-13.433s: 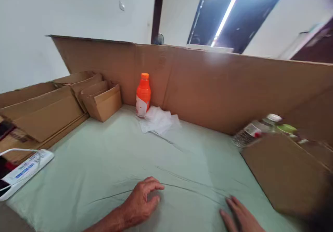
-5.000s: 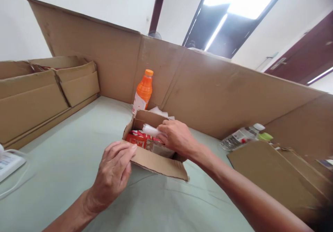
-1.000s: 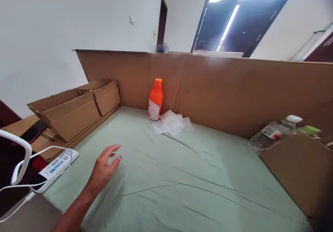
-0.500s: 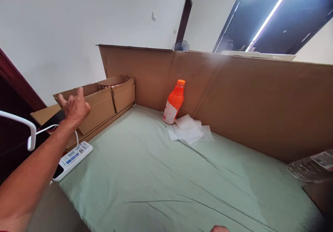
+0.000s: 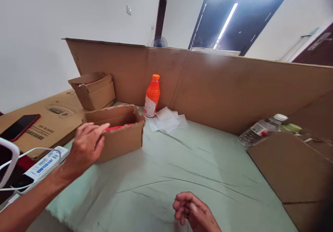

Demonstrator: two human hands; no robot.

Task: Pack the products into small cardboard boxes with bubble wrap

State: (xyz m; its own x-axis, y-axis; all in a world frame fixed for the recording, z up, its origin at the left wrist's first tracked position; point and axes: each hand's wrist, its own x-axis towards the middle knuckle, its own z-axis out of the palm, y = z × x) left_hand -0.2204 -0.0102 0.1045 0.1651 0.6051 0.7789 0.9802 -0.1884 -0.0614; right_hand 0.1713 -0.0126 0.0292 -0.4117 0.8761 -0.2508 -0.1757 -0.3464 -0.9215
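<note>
Holding the box (image 5: 122, 142) by its left end

The box is gripped by the left hand (image 5: 83, 147), with the fingers closed over the rim at its left end and the thumb set on the outside. Something red (image 5: 118, 127) is partly seen inside. Whether the box is resting on the worktop (image 5: 208, 155) or slightly raised cannot be told. The right hand (image 5: 195, 209) is held over the near part of the worktop, its fingers loosely curled and nothing gripped. Beyond the box, a second box (image 5: 101, 93) and an orange bottle (image 5: 152, 98) are placed near the back board (image 5: 221, 89); white wrap (image 5: 169, 119) is spread just beside the bottle. At the left, a phone (image 5: 20, 127) is laid on a flat carton (image 5: 39, 111), with a power strip (image 5: 47, 164) nearby.
</note>
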